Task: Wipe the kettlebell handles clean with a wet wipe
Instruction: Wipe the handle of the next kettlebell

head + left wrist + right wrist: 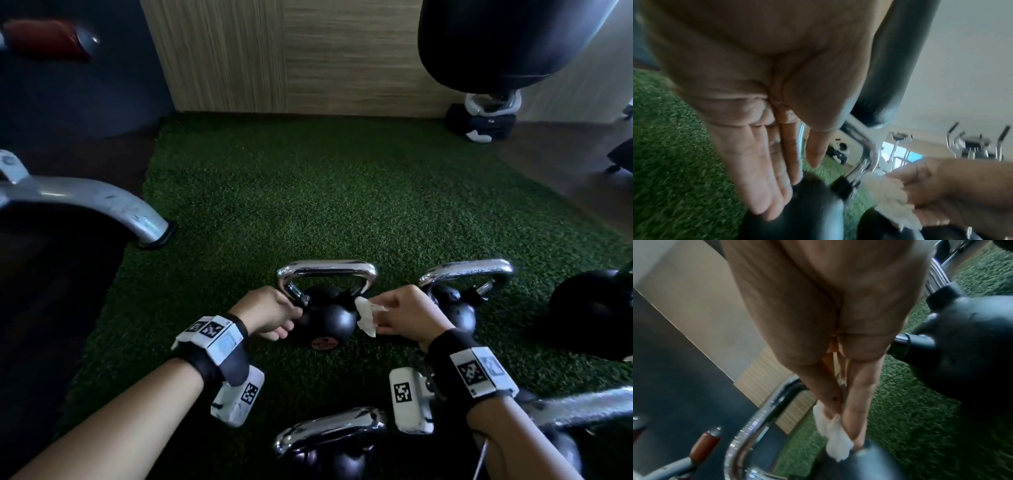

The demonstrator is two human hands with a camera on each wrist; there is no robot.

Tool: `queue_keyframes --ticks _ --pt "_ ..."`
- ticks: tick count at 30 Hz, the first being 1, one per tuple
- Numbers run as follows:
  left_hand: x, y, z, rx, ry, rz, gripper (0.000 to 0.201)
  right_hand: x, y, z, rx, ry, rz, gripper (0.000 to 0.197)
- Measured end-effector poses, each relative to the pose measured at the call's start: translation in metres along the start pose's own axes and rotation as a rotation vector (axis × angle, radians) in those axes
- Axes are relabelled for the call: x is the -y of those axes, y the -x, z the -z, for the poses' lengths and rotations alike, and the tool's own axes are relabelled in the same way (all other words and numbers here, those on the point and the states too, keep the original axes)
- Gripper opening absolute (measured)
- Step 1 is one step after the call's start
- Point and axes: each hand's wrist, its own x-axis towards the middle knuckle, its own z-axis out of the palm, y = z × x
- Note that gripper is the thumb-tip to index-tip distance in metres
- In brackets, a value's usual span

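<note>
we see the middle kettlebell (327, 317) standing upright on the green turf (308, 192), its chrome handle (327, 269) on top, with a second kettlebell (459, 308) just to its right and a third kettlebell (329, 442) in front of it, nearer to us. our left hand (270, 313) lies against the left side of its black ball with the fingers (764, 186) straight and pressed together. our right hand (404, 315) pinches a crumpled white wet wipe (368, 315) between thumb and fingers, the wipe touching its right shoulder just below the handle's right leg.

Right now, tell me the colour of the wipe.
White; the wet wipe shows best in the head view.
</note>
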Motion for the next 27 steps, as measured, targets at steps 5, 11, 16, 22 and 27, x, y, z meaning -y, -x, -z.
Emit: queue_keyframes --ticks 5,11,16,22,27 --pt "-0.021 0.038 0.018 0.114 0.541 -0.161 0.037 0.044 0.021 -0.007 0.101 0.045 0.280 0.024" --pt "-0.029 0.056 0.012 0.300 0.818 -0.295 0.051 0.069 0.023 -0.028 -0.055 0.195 0.460 0.025" --pt "-0.029 0.053 -0.006 0.212 0.804 -0.438 0.042 0.072 0.022 -0.030 -0.259 0.169 0.505 0.023" --pt "-0.035 0.050 -0.001 -0.358 0.280 -0.738 0.033 0.029 -0.007 -0.004 -0.477 0.208 0.243 0.020" --pt "-0.048 0.044 0.005 -0.723 -0.118 -0.915 0.025 -0.013 -0.050 -0.009 -0.251 0.237 -0.060 0.083"
